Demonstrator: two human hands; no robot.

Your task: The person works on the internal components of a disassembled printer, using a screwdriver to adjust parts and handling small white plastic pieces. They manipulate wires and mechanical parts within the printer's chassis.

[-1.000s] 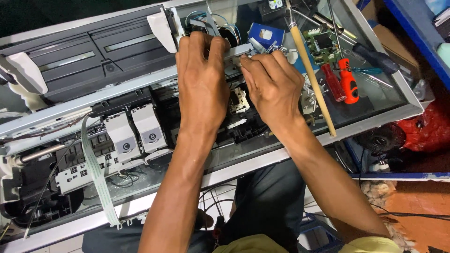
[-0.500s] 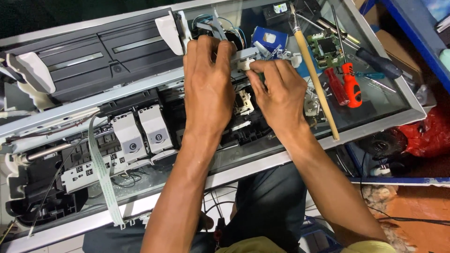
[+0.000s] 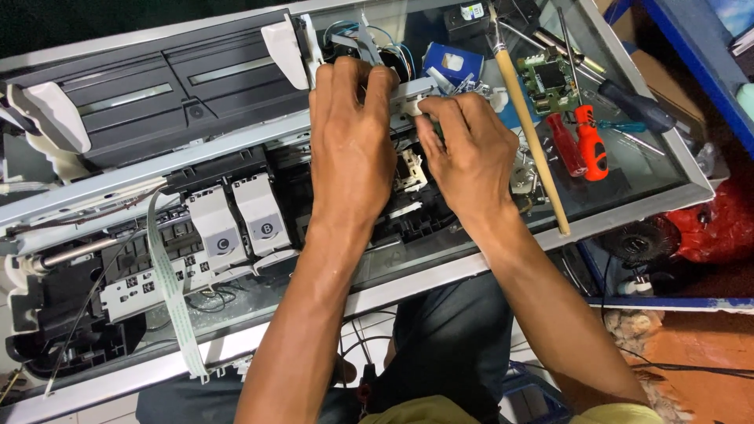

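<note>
An opened inkjet printer lies on a glass-topped table, its black paper tray at the back and its metal carriage rail running across. My left hand rests palm down over the rail, fingertips curled onto a bundle of coloured wires behind it. Just to its right, my right hand pinches a small white plastic part at the rail's right end. Two grey ink cartridges sit in the carriage to the left of my wrists.
A white flat ribbon cable hangs down at the left. To the right lie a long wooden-handled brush, a green circuit board, red-handled tools, a black-handled screwdriver and a blue box. A blue shelf frame stands at far right.
Both hands have stayed on the rail's right end, with only small shifts of the fingers. The view has tilted slightly, so everything sits a little lower in the picture.
</note>
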